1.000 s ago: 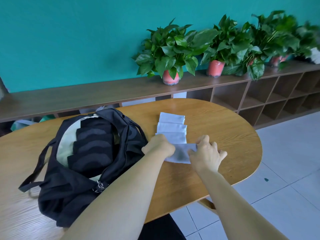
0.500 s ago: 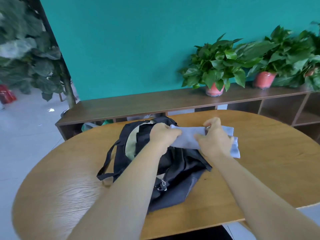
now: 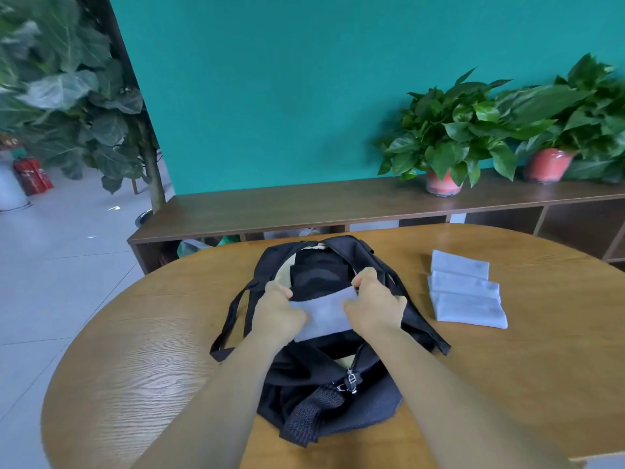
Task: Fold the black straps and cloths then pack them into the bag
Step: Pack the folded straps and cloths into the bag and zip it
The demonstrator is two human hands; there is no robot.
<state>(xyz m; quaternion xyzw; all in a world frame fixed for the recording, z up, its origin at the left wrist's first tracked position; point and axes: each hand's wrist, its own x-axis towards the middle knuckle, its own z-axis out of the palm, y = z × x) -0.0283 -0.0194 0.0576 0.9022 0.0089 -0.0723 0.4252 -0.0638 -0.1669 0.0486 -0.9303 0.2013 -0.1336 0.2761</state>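
Both arms reach forward — left hand [image 3: 279, 311] and right hand [image 3: 373, 308] pinching.

folded pale cloth [image 3: 323, 311]: over open black bag [image 3: 338, 377] | three folded cloths [image 3: 466, 291]: overlapping row right of it

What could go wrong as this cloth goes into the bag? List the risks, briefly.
1. The folded cloth, gripped at its ends by the left hand and right hand, is limp in the middle; it may unfold on the way in.
2. The bag mouth is soft and already holds the black straps; the cloth could catch on the rim.
3. Three folded cloths lie close beside the bag; shifting the bag may disturb them.
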